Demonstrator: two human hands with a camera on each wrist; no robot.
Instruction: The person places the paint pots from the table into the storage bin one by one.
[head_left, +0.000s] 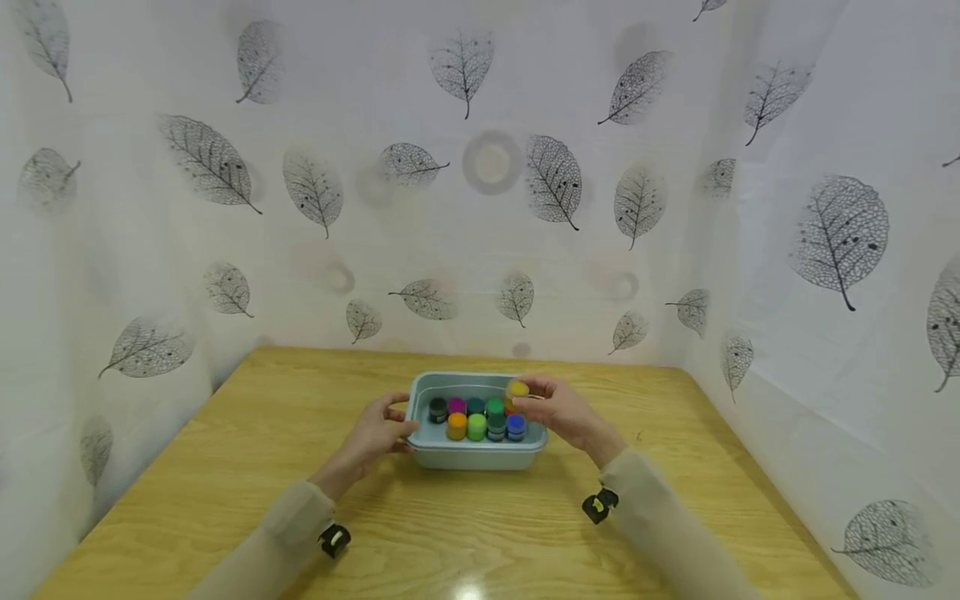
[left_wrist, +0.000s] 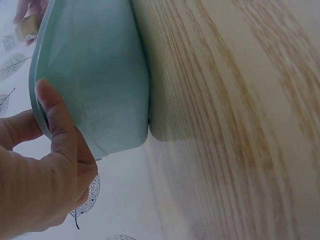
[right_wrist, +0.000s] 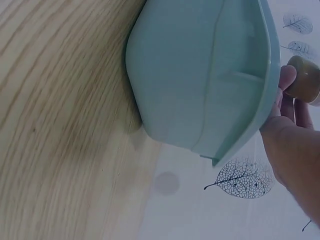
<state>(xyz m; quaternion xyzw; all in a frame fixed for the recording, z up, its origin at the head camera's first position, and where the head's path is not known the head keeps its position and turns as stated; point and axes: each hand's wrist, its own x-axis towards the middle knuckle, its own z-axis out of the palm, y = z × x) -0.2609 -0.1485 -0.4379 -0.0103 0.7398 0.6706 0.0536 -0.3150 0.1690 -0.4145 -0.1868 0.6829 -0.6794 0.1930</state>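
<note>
A pale blue-green plastic tub point(head_left: 472, 460) stands on the table, with small paint jars inside. My left hand point(head_left: 378, 429) grips the tub's left end by the rim point(left_wrist: 34, 85), thumb and fingers on either side of it. Over the right end of the tub, my right hand point(head_left: 561, 410) holds a yellow paint jar point(head_left: 517, 390) between thumb and fingers; the right wrist view shows this jar point(right_wrist: 303, 80) above the rim. Two rows of jars are visible, among them a black jar point(head_left: 438, 409), an orange jar point(head_left: 457, 427) and a blue jar point(head_left: 515, 427). A red one behind my right fingers is mostly hidden.
The wooden table point(head_left: 225, 467) extends around the tub on all sides. White curtains point(head_left: 480, 242) with dark leaf prints hang behind it and along both sides. A small black device point(head_left: 600, 505) is strapped to the right sleeve, another point(head_left: 334, 540) to the left sleeve.
</note>
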